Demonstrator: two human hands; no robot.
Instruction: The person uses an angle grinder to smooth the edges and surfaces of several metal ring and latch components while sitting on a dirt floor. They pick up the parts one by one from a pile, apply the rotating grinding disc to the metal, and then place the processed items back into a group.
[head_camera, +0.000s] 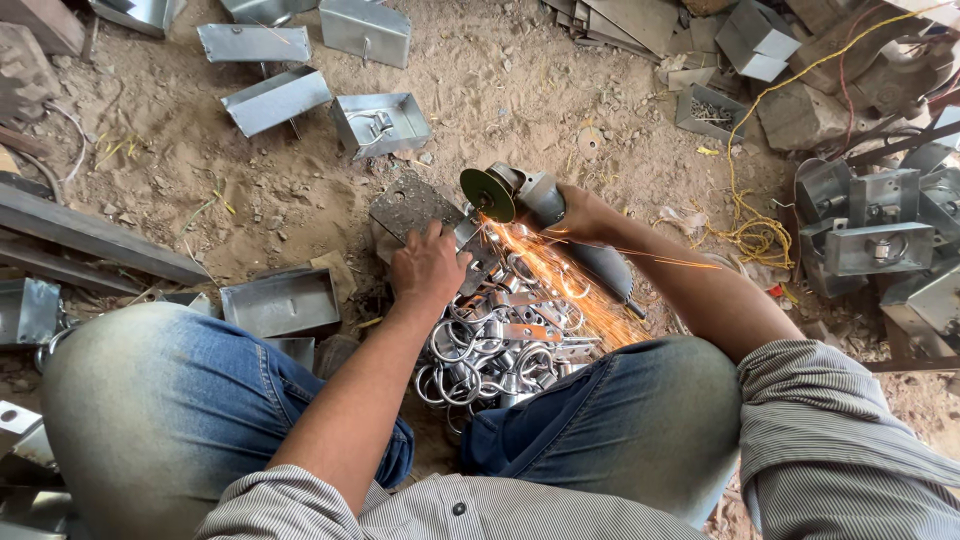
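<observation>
Landmark: I'm taking the dark perforated flat steel plate on the dirt as reference.
Right hand: my right hand is wrapping its fingers closed around the grey-bodied angle grinder with a green disc, just right of the plate.
Left hand: my left hand is pressing fingers down on a small shiny metal bracket piece at the plate's near right corner; I can't tell whether they're curled under it.
Progress: I'm judging the grind as mid-pass, with orange sparks spraying toward me from the disc contact.
Done/left: a heap of silvery ring-and-bracket fittings is lying nearer me than the plate; I can't tell ground ones from raw.
Edges: the disc rim is running close to my left fingertips.
Room: folded galvanised sheet-metal boxes are lying beyond the plate, with a tangled yellow cord well to its right.
</observation>
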